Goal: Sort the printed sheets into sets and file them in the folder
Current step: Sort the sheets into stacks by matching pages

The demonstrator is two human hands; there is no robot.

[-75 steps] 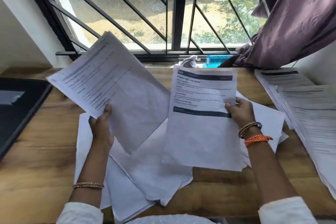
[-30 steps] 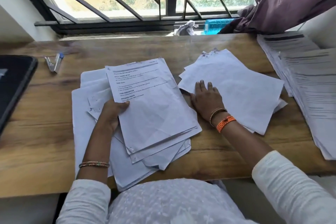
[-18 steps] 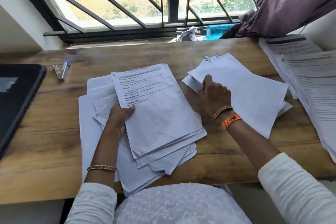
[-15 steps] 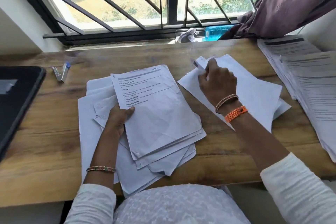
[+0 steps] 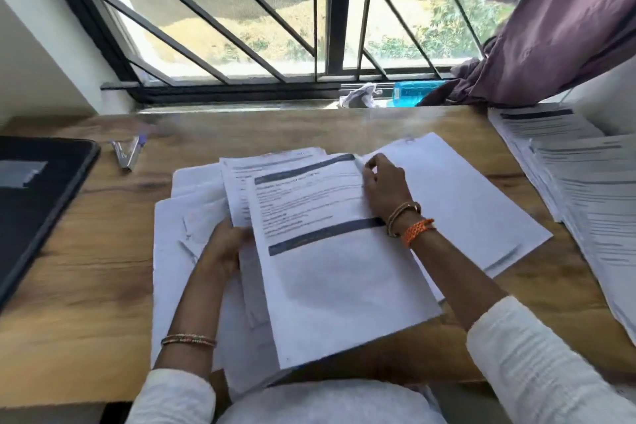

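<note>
Head view: wooden desk with brown grain (image 5: 86, 286) set below a black-barred window (image 5: 330, 10). At desk centre, a loose pile of white printed sheets (image 5: 192, 224), fanned and overlapping, reaching to the near desk edge. On top of the pile, a white sheet with two dark header bars (image 5: 337, 265), printed side up, tilted so that its top leans to the right. Right hand (image 5: 387, 189) at the upper right corner of that barred sheet, fingers curled and pinching the corner; two bracelets on the wrist, one of orange cord. Left hand (image 5: 225, 244) at the left edge of the same sheets, fingers tucked beneath them and thumb on top, gripping the set under the barred sheet. To the right of the pile and partly under the right forearm, a second group of blank-faced white sheets (image 5: 481, 210), lying flat. Along the right desk edge, a separate stack of printed pages with dark headings (image 5: 585, 189), well apart from the centre pile. At the far left, a flat black folder with rounded corners (image 5: 34, 210), lying closed on the desk, apart from all sheets. Just beside its upper right corner, a small silver stapler with a blue tip (image 5: 127, 155). On the sill, a crumpled white cloth (image 5: 359, 98) and a blue plastic item (image 5: 413, 96), partly hidden by a purple curtain (image 5: 550, 27).
</note>
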